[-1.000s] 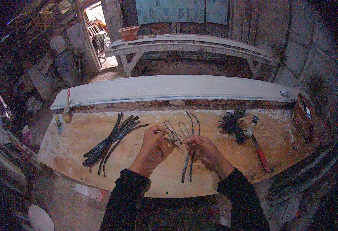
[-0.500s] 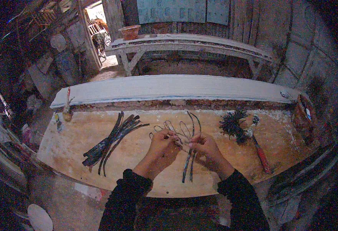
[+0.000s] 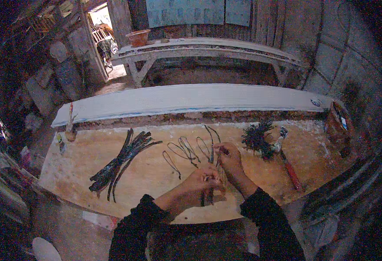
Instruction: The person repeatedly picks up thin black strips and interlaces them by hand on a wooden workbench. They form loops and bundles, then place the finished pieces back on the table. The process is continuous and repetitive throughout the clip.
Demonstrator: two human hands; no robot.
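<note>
Left hand [image 3: 203, 182] curls over dark strips [image 3: 212, 153], just beside the pinching right hand [image 3: 230, 160]; I cannot tell what either grips

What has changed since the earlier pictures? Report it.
The left hand moved right and nearer the person, uncovering thin, dark, wire-like loops; the right hand shifted slightly farther forward. The bundle of flat, dark strips and the red-handled tool stayed put.
</note>
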